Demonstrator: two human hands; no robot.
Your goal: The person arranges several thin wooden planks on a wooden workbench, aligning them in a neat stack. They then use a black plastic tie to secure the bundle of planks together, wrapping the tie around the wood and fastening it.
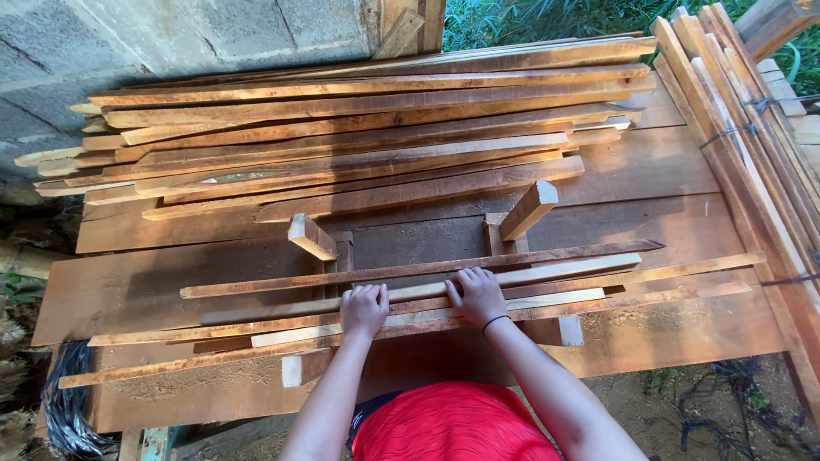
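Near the surface's (666, 341) front edge: left hand (364, 309) and right hand (478, 294) side by side, fingers curled over long thin wooden slats (547, 275). Toward the back edge, stacked slat pile (342, 137). Right edge: wire-tied bundle (735, 128).

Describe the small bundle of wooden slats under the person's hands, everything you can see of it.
The bundle of slats is a handful of long, thin strips of rough-sawn reddish-brown wood, one or two paler. They lie flat and roughly parallel, running left to right across the wide planks of the workbench, their ends uneven and fanning out a little. The left hand and the right hand press down on the middle, fingers curled over the strips. Two short upright blocks stand just behind it.
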